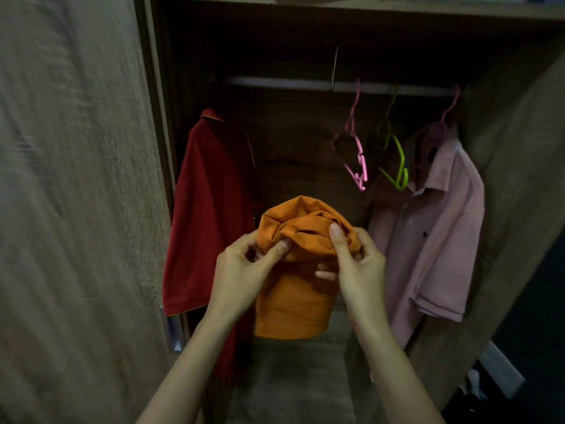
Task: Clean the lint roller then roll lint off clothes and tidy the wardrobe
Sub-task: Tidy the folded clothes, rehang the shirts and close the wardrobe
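An orange garment (293, 298) is bunched up in front of the open wardrobe, its lower part hanging down. My left hand (241, 270) grips its gathered top from the left, thumb pressed on the fabric. My right hand (357, 264) grips the same bunch from the right, thumb on top and fingertips underneath. No lint roller is in view.
A red shirt (208, 215) hangs at the left of the rail (382, 87), a pink shirt (437, 234) at the right. An empty pink hanger (354, 148) and a green hanger (397, 160) hang between them. Wooden doors (73, 209) stand open at both sides.
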